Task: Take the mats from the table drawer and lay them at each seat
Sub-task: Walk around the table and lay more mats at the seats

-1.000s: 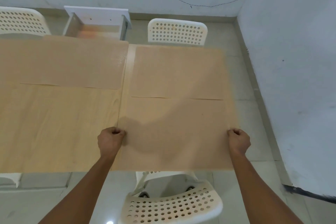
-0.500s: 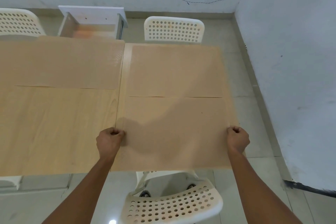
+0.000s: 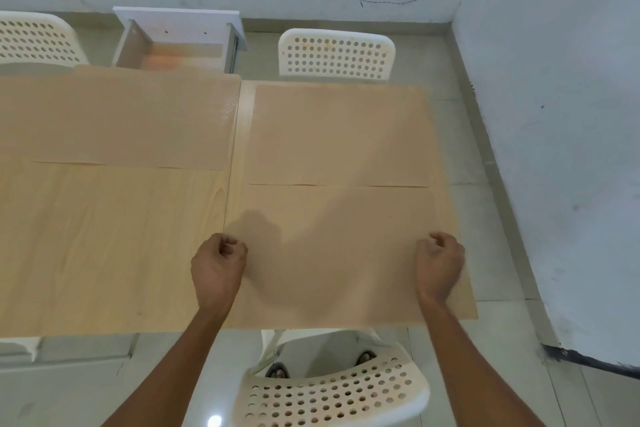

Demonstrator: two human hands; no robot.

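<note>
The near-right mat (image 3: 346,253) was found flat on the desk (image 3: 104,236), its side edges pinched in the grip of the left hand (image 3: 217,270) and right hand (image 3: 440,265). Uneven release risked skewing it over the near edge.

Table (image 3: 104,253): pale matt wood-grain laminate. Mats (image 3: 339,135): matt tan sheet with fine dotted texture. Chair at 6 o'clock (image 3: 332,395): glossy perforated white plastic. Floor (image 3: 502,374): glossy tile.
</note>
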